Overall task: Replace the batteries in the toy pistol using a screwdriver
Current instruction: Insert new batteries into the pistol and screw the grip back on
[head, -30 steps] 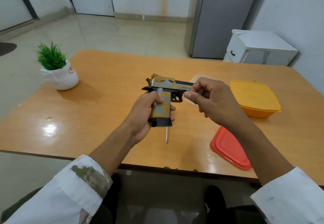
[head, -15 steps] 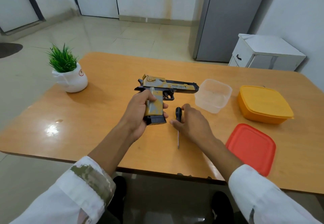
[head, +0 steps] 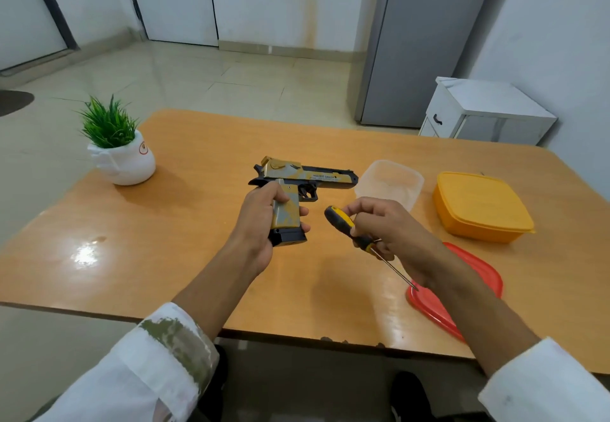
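Note:
The toy pistol (head: 297, 179), gold and black with a grey-gold grip, is held upright above the wooden table (head: 185, 256), barrel pointing right. My left hand (head: 260, 223) is wrapped around its grip. My right hand (head: 389, 233) holds the screwdriver (head: 350, 228) by its black-and-yellow handle, just right of the pistol and apart from it. The thin metal shaft slants down to the right, its tip over the red lid. No batteries are visible.
A clear plastic container (head: 391, 180) stands behind my right hand. A closed orange box (head: 482, 207) sits at the right, a red lid (head: 462, 289) lies near the front edge. A potted plant (head: 118, 151) stands at the far left.
My right hand left the pistol's barrel, reached down to the screwdriver lying on the table, and has lifted it. The left hand keeps the pistol upright.

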